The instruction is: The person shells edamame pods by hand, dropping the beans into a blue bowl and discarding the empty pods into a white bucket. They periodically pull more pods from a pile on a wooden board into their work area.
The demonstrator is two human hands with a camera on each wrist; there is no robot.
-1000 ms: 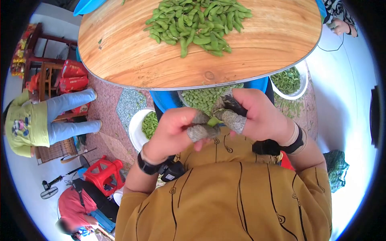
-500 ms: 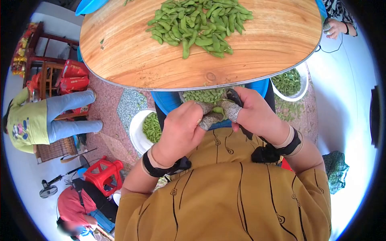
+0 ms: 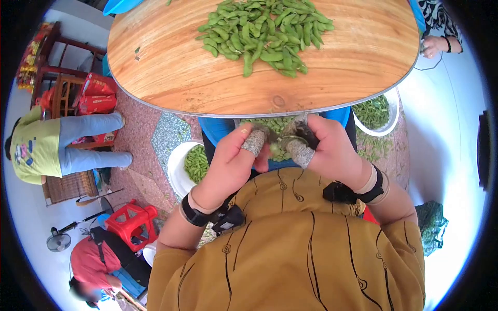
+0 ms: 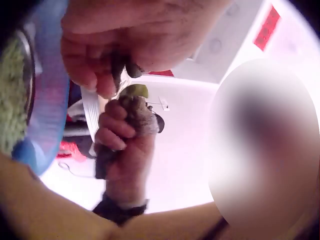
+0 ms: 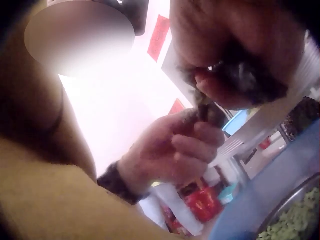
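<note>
Over a blue basin [image 3: 207, 132] that contains a metal-rimmed bowl of shelled green beans [image 4: 12, 95], both hands meet at chest height. The right hand [image 3: 334, 147] pinches a green soybean pod [image 4: 134, 91] between its wrapped thumb and forefinger. Just to its left, the left hand [image 3: 228, 160] is curled, with its wrapped thumb [image 3: 255, 141] close to the pod. Nothing shows between the left fingertips, which are partly hidden. Grey, darkly stained wraps cover the thumbs and some fingers. Both wrists carry black straps.
A wooden table [image 3: 171, 78] with a heap of pods [image 3: 264, 36] stands in front. White tubs of green pods stand left [image 3: 179, 163] and right [image 3: 391, 111] of the basin. Another person stands at left, one sits lower left near a red stool [image 3: 132, 223]; a hand shows upper right.
The left hand first pinched at the green pod beside the right hand, then both came close together. Now the left fingers have drawn slightly left, and the pod stays in the right hand.
</note>
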